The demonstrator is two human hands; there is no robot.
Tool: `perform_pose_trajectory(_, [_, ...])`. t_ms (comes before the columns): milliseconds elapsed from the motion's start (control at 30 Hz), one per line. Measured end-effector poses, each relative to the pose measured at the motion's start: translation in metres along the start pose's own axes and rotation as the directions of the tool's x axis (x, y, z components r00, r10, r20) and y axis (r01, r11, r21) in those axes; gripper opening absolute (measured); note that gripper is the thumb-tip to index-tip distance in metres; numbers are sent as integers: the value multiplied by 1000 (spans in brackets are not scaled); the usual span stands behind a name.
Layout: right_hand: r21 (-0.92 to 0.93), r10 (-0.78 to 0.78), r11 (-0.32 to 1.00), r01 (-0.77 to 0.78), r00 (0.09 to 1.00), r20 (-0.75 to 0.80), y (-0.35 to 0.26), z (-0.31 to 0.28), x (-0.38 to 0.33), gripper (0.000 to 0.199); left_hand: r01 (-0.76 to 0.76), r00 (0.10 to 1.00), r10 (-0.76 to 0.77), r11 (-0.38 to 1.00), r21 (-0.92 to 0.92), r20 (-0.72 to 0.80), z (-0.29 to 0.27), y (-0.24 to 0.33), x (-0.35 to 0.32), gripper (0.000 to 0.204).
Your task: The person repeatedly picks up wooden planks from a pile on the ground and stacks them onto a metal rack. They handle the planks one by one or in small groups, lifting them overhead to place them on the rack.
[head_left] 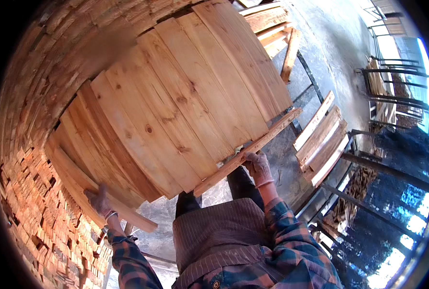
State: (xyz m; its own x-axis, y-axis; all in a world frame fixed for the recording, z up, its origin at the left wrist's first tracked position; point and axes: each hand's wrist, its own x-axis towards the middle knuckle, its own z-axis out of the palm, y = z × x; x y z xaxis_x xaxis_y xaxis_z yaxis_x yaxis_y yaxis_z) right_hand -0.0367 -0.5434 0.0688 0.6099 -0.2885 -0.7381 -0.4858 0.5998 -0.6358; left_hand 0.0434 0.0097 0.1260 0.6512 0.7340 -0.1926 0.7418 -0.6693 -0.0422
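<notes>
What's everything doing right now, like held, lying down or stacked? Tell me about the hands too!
Left hand in pale glove: touching the long board; tightness unclear.
Right hand in pale glove: closed on the narrow strip.
Narrow light-brown wooden strip: held, slanted.
Long light-brown wooden board: under the left hand.
Wide pale wooden boards: lying side by side.
Small brown wood pieces: stacked high.
Brown striped cloth apron: worn.

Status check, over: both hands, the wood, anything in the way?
Left hand on a board; right hand gripping a strip. Strip along the planks' near ends. Timber stack at left; neither hand visibly blocked.
</notes>
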Motion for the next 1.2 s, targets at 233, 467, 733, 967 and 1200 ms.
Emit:
perform_pose_trajectory(233, [149, -126, 980, 135, 989, -72, -11, 77, 17, 30, 76, 997, -26, 85, -993, 74, -30, -44, -38, 73])
perform_pose_trajectory(467, [161, -43, 987, 31, 996, 75, -29, -20, -1, 32, 123, 941, -275, -263, -957, 196, -11, -62, -163, 36])
perform_pose_trajectory(733, [-385, -50, 901, 201, 929, 368, -163, -5, -17, 59, 284, 642, -462, -598, -750, 612, 121, -29, -201, 54])
perform_pose_trajectory(967, [-726, 78, 489, 483, 805, 588, -140, 155, -24, 90, 194, 756, -356, -679, -708, 549, 107, 28, -174, 37])
perform_pose_trajectory(1200, [-394, 225, -171, 903, 425, 877, -44, 332, -20, 83, 183, 808, -167, -841, -510, 565, 38, -28, -226, 30])
